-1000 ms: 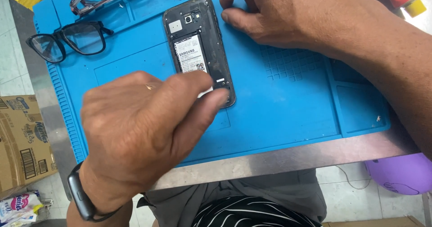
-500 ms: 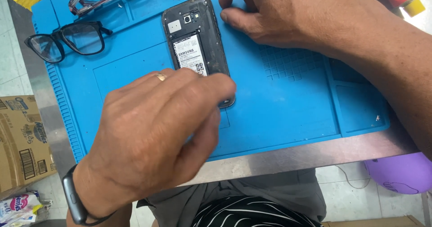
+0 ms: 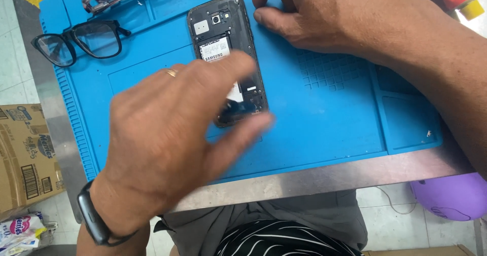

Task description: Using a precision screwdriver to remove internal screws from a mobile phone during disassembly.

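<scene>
Since the earlier frame, the left hand (image 3: 167, 149) has lifted off the lower end of the opened smartphone (image 3: 227, 58), fingers spread, grasping nothing, blurred just above it. Lying back-up near the blue repair mat's (image 3: 335, 119) far edge, the phone is best worked gently, pinned flat. Beyond, the right hand (image 3: 329, 17) rests loosely curled, fingertips against its top corner.
</scene>
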